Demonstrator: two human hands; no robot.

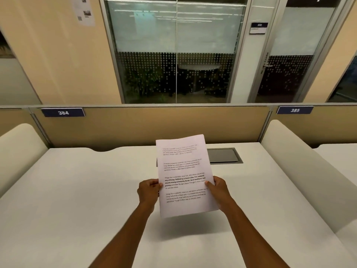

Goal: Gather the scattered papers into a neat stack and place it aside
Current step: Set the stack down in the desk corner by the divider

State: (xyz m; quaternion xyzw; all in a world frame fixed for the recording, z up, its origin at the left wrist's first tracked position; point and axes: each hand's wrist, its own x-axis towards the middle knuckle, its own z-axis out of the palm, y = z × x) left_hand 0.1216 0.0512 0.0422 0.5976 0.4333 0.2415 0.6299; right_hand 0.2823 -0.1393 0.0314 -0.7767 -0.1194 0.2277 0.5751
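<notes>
Left hand (149,191) pinching the left edge, thumb on the front, the printed papers (185,176) held upright and slightly tilted above the middle of the white surface (77,200), and the right hand (219,191) clamping the right edge, the grey hatch (225,155) just behind.

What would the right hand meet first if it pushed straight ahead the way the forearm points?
Judging loosely, the right hand, gripping the papers, would cross bare desk toward the grey hatch; depth is unclear.
</notes>
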